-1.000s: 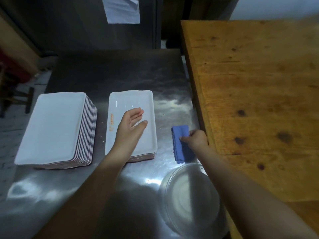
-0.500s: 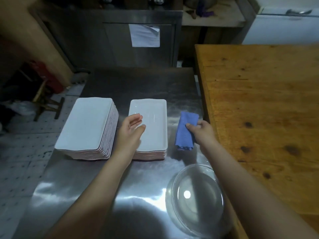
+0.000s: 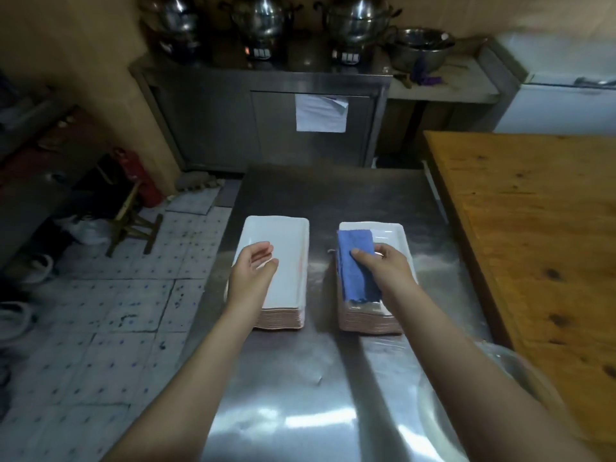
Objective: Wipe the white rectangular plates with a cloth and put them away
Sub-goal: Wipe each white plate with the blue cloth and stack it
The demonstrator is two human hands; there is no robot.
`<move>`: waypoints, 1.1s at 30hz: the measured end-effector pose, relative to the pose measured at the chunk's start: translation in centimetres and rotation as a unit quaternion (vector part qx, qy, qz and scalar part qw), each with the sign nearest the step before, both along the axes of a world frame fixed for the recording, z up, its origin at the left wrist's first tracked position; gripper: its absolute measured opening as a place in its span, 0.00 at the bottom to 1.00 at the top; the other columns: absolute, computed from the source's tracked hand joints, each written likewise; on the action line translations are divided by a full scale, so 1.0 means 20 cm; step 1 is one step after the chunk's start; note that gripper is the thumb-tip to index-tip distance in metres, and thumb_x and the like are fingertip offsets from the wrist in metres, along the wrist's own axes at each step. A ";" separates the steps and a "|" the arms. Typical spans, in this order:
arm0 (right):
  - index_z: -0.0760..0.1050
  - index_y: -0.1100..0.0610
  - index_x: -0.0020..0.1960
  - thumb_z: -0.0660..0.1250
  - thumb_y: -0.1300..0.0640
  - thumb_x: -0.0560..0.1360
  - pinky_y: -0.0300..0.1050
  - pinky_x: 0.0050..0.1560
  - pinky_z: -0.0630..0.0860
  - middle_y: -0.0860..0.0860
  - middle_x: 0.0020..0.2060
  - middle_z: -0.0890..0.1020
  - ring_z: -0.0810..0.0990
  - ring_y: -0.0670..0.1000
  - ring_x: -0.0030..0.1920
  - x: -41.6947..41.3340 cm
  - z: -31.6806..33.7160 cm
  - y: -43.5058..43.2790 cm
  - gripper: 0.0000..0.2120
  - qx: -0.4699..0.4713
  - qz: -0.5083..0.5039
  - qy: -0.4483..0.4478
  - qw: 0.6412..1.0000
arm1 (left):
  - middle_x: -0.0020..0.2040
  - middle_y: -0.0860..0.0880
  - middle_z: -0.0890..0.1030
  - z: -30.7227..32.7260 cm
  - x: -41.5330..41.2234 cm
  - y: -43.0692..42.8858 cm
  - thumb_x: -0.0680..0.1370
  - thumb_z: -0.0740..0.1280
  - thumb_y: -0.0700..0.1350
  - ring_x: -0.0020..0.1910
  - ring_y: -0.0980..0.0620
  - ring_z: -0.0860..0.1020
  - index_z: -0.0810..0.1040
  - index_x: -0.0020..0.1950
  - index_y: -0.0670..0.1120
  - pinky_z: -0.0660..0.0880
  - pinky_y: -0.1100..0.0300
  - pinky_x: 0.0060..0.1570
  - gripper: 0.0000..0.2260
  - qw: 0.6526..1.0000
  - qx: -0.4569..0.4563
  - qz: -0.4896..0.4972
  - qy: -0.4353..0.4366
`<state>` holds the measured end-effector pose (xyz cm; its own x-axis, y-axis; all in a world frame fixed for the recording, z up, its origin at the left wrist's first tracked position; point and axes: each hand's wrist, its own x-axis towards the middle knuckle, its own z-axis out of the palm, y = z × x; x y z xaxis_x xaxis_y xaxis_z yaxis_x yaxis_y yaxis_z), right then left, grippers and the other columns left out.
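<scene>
Wiping seems barely begun: the cloth (image 3: 355, 261) is pinched by the right hand (image 3: 388, 266) on the right stack (image 3: 400, 241); the left hand (image 3: 251, 271) grip is spread.

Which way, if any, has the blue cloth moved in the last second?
Yes. The blue cloth moved left, off the steel table onto the right plate stack, where the right hand holds it.

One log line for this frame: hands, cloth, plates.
left hand: open, above left plate stack | right hand: grips blue cloth | blue cloth: on top of right plate stack
</scene>
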<state>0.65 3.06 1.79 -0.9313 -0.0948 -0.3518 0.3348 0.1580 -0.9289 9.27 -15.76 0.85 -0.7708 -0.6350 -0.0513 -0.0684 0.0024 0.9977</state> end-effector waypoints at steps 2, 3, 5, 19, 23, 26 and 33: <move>0.75 0.56 0.48 0.72 0.52 0.72 0.42 0.36 0.72 0.52 0.43 0.80 0.78 0.51 0.41 0.04 -0.01 -0.15 0.11 0.010 0.000 -0.006 1.000 | 0.53 0.48 0.78 -0.02 0.00 -0.13 0.75 0.65 0.32 0.53 0.54 0.77 0.74 0.52 0.46 0.72 0.66 0.54 0.12 0.999 -0.019 -0.021 -0.015; 0.75 0.56 0.49 0.72 0.52 0.72 0.42 0.35 0.71 0.52 0.43 0.80 0.78 0.50 0.41 0.06 -0.02 -0.23 0.11 0.015 -0.001 -0.004 1.000 | 0.53 0.49 0.78 -0.03 0.00 -0.18 0.75 0.65 0.32 0.54 0.53 0.76 0.74 0.53 0.46 0.71 0.64 0.56 0.12 0.999 -0.030 -0.032 -0.022; 0.75 0.57 0.49 0.72 0.53 0.72 0.42 0.36 0.72 0.52 0.44 0.80 0.78 0.50 0.42 0.10 -0.04 -0.35 0.11 0.010 0.001 -0.005 1.000 | 0.53 0.51 0.78 -0.05 0.00 -0.27 0.75 0.65 0.33 0.55 0.54 0.75 0.74 0.54 0.48 0.69 0.65 0.55 0.12 0.997 -0.051 -0.043 -0.040; 0.76 0.54 0.48 0.72 0.51 0.72 0.40 0.34 0.69 0.50 0.44 0.81 0.78 0.47 0.41 0.16 -0.06 -0.70 0.09 0.039 -0.025 -0.010 0.999 | 0.58 0.44 0.74 -0.26 -0.10 -0.58 0.71 0.73 0.42 0.49 0.49 0.77 0.76 0.58 0.43 0.75 0.56 0.53 0.17 0.973 -0.103 -0.081 -0.190; 0.76 0.56 0.50 0.71 0.52 0.73 0.41 0.33 0.69 0.50 0.44 0.81 0.78 0.48 0.41 0.17 -0.08 -0.71 0.10 0.026 -0.041 -0.028 0.998 | 0.55 0.44 0.73 -0.24 -0.10 -0.55 0.75 0.68 0.42 0.44 0.51 0.73 0.81 0.53 0.41 0.66 0.64 0.46 0.09 0.954 -0.213 -0.069 -0.201; 0.75 0.54 0.50 0.71 0.52 0.73 0.42 0.34 0.70 0.50 0.45 0.81 0.79 0.48 0.42 0.18 -0.07 -0.70 0.09 0.021 -0.044 -0.034 0.998 | 0.53 0.43 0.75 -0.20 -0.08 -0.55 0.77 0.65 0.41 0.44 0.48 0.73 0.81 0.52 0.41 0.65 0.62 0.44 0.08 0.952 -0.221 -0.045 -0.205; 0.72 0.52 0.47 0.69 0.52 0.74 0.40 0.33 0.69 0.46 0.42 0.78 0.77 0.46 0.40 0.18 0.06 -0.65 0.07 0.033 -0.068 -0.008 0.997 | 0.51 0.44 0.78 -0.10 -0.04 -0.58 0.79 0.59 0.40 0.43 0.50 0.73 0.72 0.56 0.41 0.64 0.59 0.34 0.07 0.969 -0.134 -0.049 -0.204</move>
<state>4.19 -10.03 2.96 -0.9280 0.0548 -0.3686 0.3725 0.1702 -0.9123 8.45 -27.39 -1.06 -0.7778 -0.5932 -0.2076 -0.4432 0.2836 0.8504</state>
